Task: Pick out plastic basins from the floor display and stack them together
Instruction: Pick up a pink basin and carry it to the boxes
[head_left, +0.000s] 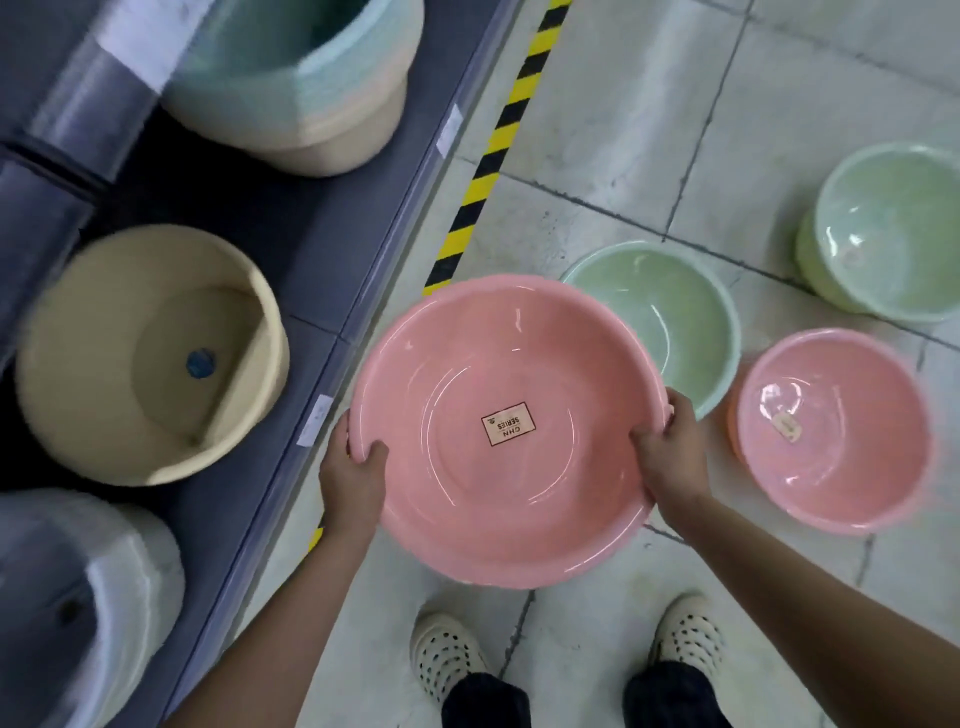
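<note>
A large pink basin (457, 499) with a square label at its centre is held above the tiled floor. My left hand (353, 478) grips its left rim, thumb inside. On the opposite rim my right hand (672, 447) grips it the same way. Behind it on the floor sits a pale green basin (675, 312), partly hidden by the pink one. A smaller pink basin (831, 431) stands at the right, nested on an orange one. A stack of light green basins (883, 228) stands at the far right.
A dark grey low shelf (291, 249) runs along the left, edged by yellow-black floor tape (488, 171). On it stand a beige tub (150, 358), a wrapped green-and-beige tub stack (306, 78) and a wrapped white tub (78, 597). My feet in white clogs (447, 654) are below.
</note>
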